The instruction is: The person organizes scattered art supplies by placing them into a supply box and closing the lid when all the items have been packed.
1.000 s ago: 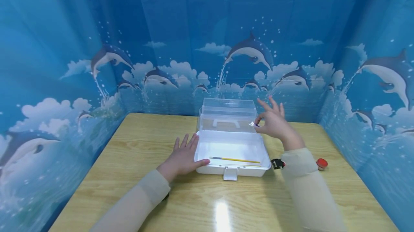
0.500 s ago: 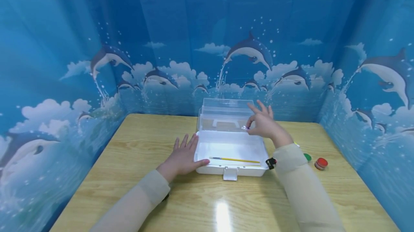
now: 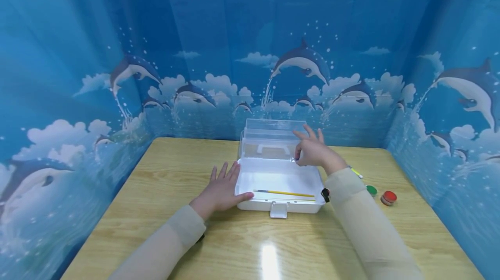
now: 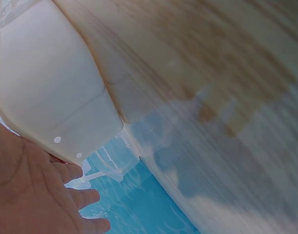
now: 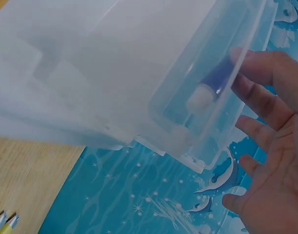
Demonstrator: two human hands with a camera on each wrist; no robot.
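A white plastic box (image 3: 254,205) stands on the table with its clear lid (image 3: 254,134) tipped back. Along the front inside lies a yellow-handled paintbrush (image 3: 289,193). My left hand (image 3: 222,189) rests against the box's left side, fingers spread and straight, the thumb at the front corner. Over the rear right part of the box, my right hand (image 3: 314,152) pinches a small purple tube with a white end (image 5: 219,77) between thumb and index finger. In the right wrist view the tube shows through clear plastic; the other fingers are spread.
To the right of the box are a red-lidded jar (image 3: 388,198), a green lid (image 3: 371,190) and a thin yellow stick (image 3: 356,173), partly behind the right sleeve. Pointed coloured tips (image 5: 8,222) show in the right wrist view. A blue dolphin curtain (image 3: 218,32) hangs behind the table (image 3: 164,176).
My right hand has moved left and slightly down with the tube, from the box's right rear edge to above its inside. My left hand has stayed still.
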